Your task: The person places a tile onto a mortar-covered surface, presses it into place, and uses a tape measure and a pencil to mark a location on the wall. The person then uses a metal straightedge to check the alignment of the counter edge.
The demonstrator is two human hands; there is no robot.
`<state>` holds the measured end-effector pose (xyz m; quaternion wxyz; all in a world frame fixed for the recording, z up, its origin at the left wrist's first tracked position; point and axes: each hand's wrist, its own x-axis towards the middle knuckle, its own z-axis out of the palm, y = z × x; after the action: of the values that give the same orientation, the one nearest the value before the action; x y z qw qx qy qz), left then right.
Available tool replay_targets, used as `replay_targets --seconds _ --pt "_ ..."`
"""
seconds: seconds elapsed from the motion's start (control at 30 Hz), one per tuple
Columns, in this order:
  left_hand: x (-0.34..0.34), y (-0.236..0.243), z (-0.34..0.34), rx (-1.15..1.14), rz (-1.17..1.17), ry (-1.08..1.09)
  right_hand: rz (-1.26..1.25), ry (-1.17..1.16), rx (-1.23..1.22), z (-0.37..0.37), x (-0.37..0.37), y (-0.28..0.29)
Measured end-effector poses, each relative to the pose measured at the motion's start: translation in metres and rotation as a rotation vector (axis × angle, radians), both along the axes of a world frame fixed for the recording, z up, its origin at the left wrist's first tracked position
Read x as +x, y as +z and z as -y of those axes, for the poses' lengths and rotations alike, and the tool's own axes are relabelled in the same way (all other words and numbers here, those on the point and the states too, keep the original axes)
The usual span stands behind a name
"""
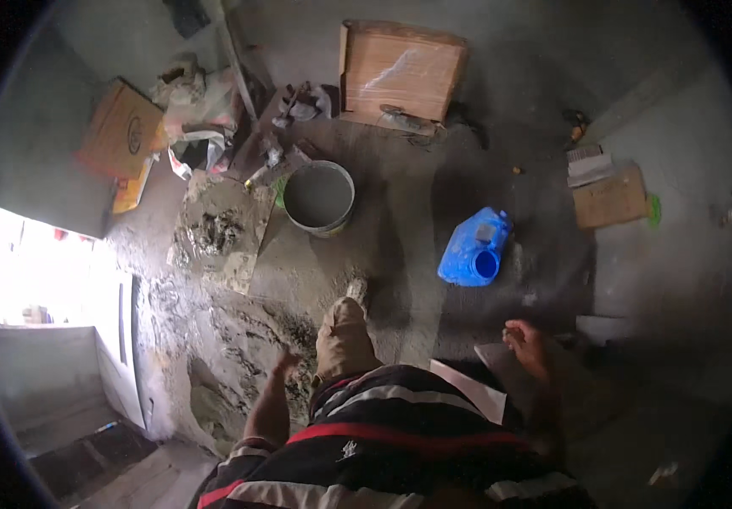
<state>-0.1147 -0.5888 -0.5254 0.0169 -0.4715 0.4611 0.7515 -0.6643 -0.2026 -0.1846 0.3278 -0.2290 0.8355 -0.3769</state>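
Left hand blurred, spread or closed cannot tell; over wet mortar. Right hand partly curled, fully closed or not cannot tell; near pale tile. Blue can on floor, ahead; bucket farther left.

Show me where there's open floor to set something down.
Open floor lies between the bucket and the blue jug, and between that jug and the brown cardboard at right. It's crowded left of the bucket, with a mortar-smeared board and bags, and by the right hand, where a pale panel lies.
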Motion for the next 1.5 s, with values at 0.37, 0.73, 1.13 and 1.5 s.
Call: replay_targets --seconds 0.37,0.73,1.13,1.5 --pt "-0.227 0.135 0.321 -0.371 0.305 0.178 0.057 0.27 0.216 0.289 -0.133 0.055" --pt "-0.413 0.16 0.409 -0.096 0.058 0.638 0.068 0.464 0.22 0.523 -0.391 0.013" --pt "-0.588 0.134 0.476 -0.092 0.114 0.733 -0.047 0.328 0.171 0.661 -0.678 0.034" --pt "-0.671 0.204 0.853 -0.591 -0.418 0.756 0.02 0.694 0.119 0.846 -0.7 0.013"
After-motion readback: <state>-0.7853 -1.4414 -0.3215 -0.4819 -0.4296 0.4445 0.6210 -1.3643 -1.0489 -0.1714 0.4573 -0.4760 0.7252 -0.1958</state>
